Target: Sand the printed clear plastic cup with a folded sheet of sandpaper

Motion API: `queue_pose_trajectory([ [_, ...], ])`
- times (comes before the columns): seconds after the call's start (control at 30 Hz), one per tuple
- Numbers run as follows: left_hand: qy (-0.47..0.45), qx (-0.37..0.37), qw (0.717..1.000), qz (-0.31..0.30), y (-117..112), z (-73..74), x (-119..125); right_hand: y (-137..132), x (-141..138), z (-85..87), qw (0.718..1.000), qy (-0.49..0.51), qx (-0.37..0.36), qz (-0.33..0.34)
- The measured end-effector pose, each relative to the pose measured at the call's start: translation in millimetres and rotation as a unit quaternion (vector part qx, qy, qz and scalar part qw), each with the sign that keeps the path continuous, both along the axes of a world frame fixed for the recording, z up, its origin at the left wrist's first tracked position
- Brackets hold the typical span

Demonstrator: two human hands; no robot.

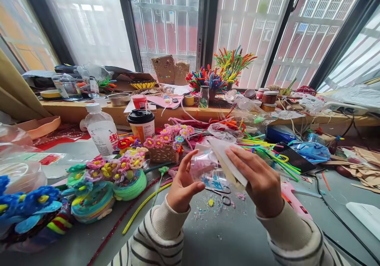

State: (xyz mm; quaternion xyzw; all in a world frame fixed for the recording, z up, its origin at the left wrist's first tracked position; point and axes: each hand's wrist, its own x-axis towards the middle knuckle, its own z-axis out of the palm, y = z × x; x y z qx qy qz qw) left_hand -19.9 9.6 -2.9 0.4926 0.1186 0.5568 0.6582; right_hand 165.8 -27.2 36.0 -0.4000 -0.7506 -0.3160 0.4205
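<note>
My left hand (pixel 184 183) curls its thumb and fingers around a clear plastic container (pixel 204 166), seemingly a cut bottle piece, with blue print and a barcode low on its side. In my right hand (pixel 259 177) is a folded white sheet (pixel 223 155), paper or tissue, with a cream layer beneath, pressed between fingers and a hidden thumb. Its edge meets or overlaps the container's right side; contact is unclear. Below both lie scissors (pixel 226 200), partly hidden, among glittery scraps and a small yellow bit (pixel 211 202).
Pipe-cleaner flower pots (pixel 92 202) and a water bottle (pixel 101 131) stand left. A lidded coffee cup (pixel 141 123) and a flower basket (pixel 162 153) are behind. Loose pipe cleaners (pixel 276 159), a pink glue gun (pixel 293 200) and a black cable (pixel 335 210) lie right.
</note>
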Motion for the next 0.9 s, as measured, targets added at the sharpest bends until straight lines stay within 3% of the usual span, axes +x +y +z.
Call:
queue_pose_trajectory([
  [0.13,-0.011,0.017,1.0,-0.007,4,-4.3,0,7,8,-1.3,0.999,0.021,0.008,-0.042],
  [0.37,-0.002,0.017,0.999,0.036,3,-3.6,1,-1,1,5.0,0.999,0.021,-0.006,0.041],
  [0.5,0.012,-0.006,0.997,0.081,-2,1.7,0,7,7,-0.8,0.999,0.019,-0.032,-0.017],
  [0.63,0.021,-0.015,0.995,0.094,-2,2.4,2,6,12,0.2,0.998,0.06,-0.016,-0.023],
  [0.9,-0.028,-0.149,0.987,0.058,0,8.8,-1,1,-4,-0.5,0.999,0.03,-0.032,0.011],
])
